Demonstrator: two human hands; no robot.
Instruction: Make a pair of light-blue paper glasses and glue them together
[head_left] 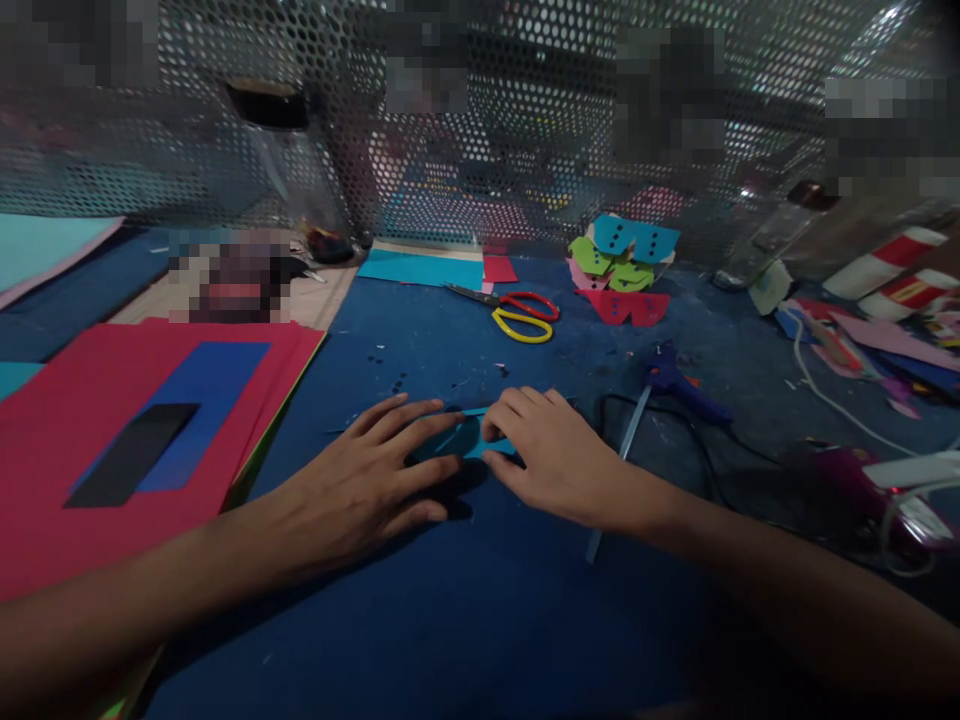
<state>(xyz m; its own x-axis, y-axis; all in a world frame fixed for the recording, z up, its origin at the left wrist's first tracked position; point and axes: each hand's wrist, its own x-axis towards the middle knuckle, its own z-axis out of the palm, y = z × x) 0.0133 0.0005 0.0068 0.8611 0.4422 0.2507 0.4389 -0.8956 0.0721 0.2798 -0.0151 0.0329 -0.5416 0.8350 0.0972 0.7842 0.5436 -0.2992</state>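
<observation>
A small light-blue piece of paper lies on the dark blue tabletop, partly hidden by both hands. My left hand rests palm down over its left side, fingers stretched out and apart. Curled over the right side is my right hand, its thumb and fingers bent round the paper. A narrow light-blue strip passes behind my right wrist. Scissors with red and yellow handles lie beyond the hands. To the right is a blue glue gun with a black cord.
On the left, red sheets carry a blue rectangle and a black strip. Cut butterfly-like shapes lie at the back. A clear bottle stands by the perforated metal panel. Cables and a purple device sit right.
</observation>
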